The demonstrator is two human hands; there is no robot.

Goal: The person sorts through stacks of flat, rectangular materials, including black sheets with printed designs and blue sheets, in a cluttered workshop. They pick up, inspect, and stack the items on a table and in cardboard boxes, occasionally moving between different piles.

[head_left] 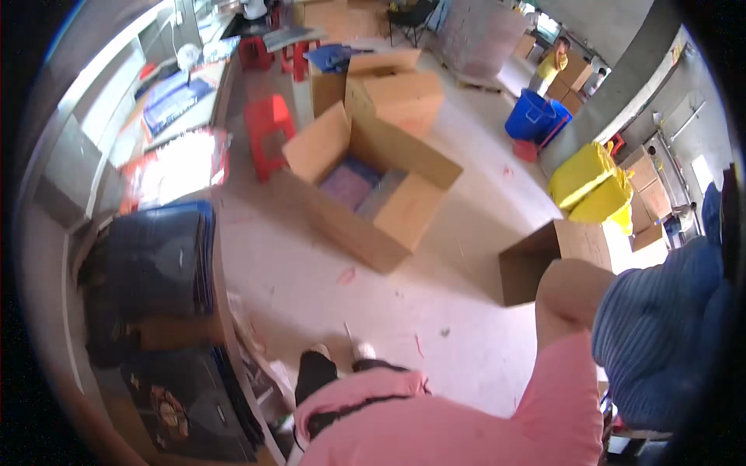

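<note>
Neither of my hands shows. My right arm, in a pink sleeve [556, 388], bends at the bare elbow [571, 299]. Blue ribbed cloth [660, 334] covers the forearm beyond it, toward the right rim. That hand is hidden or out of the picture, and what it touches cannot be seen. On my left lie two stacks of dark, flat, printed sheets or bags, a far stack [151, 252] and a near stack [186, 404]. Ahead on the floor stands an open cardboard box [357, 225] with flaps spread and bluish flat items [350, 185] inside.
A second open box [388, 97] stands behind it, beside a red stool [270, 128]. To the right are another box [583, 242], a yellow bag [590, 182] and blue bins [531, 115]. A person in yellow [550, 66] is far off. A workbench [221, 93] runs along the left.
</note>
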